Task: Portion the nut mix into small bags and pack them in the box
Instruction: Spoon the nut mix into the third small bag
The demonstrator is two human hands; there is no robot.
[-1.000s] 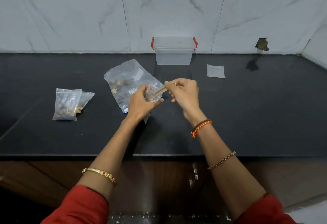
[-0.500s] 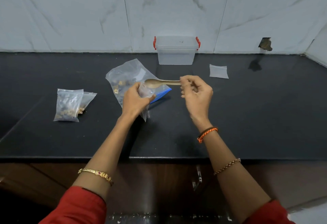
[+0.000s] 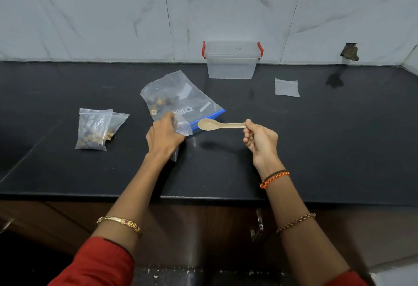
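Black stone makes up the worktop (image 3: 67, 172), backed by pale marbled wall tiles, and the single head view looks down on it.

At twelve o'clock, against the wall, stands a clear plastic box (image 3: 231, 65) with red side clips. Toward one o'clock from the centre lies a flat, empty small bag (image 3: 286, 87), well apart from everything else. Near the centre lies a large zip bag (image 3: 181, 100) with a blue seal strip; a remnant of nut mix (image 3: 160, 103) sits in its far left corner. At nine o'clock two filled small bags (image 3: 96, 128) lie overlapping, one partly on top of the other.

The left hand (image 3: 164, 135) has its fingers curled round a small clear bag (image 3: 181, 127), gripping it just at the near edge of the large zip bag; what that bag contains cannot be told. The right hand (image 3: 260, 142) pinches the handle end of a beige plastic spoon (image 3: 217, 124), held level above the worktop with its bowl pointing toward nine o'clock, near the blue seal strip. The bowl looks empty. Red sleeves and wrist bangles show at six o'clock.
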